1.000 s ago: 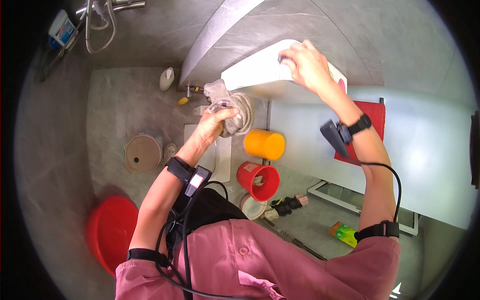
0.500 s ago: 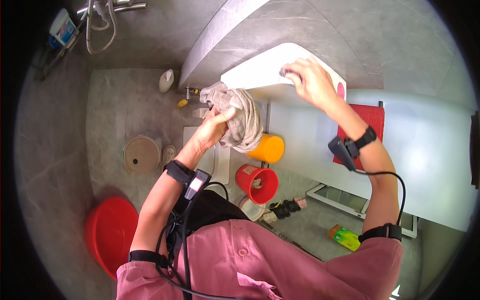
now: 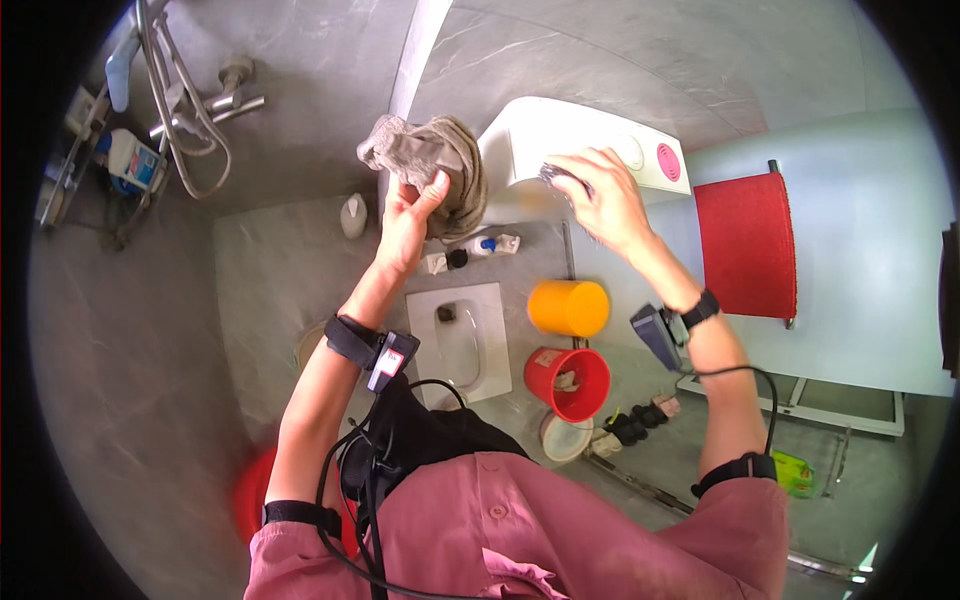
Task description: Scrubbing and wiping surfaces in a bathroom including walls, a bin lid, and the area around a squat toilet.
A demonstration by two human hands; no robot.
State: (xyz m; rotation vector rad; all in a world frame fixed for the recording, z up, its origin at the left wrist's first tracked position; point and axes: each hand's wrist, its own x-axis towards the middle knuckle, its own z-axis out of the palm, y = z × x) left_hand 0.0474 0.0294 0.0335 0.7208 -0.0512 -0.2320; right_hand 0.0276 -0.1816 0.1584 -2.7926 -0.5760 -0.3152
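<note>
Open space separates the person's left hand (image 3: 408, 222) and right hand (image 3: 608, 198); a white box (image 3: 560, 130) shows its edges just beyond. A bunched grey-beige cloth (image 3: 455, 165) is gripped by the left fingers, thumb pressed over it; one end points up and left, its long axis slanting down to the right, where folds hang. The right fingers pinch a small dark object (image 3: 550, 173), too unclear to identify. Farther, on grey floor (image 3: 255, 265), are a squat toilet (image 3: 490, 310), yellow container (image 3: 568, 308) and red bucket (image 3: 543, 372).

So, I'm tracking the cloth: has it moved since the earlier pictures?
Yes: the cloth shifted left and upward in view, relative to the white tank.
</note>
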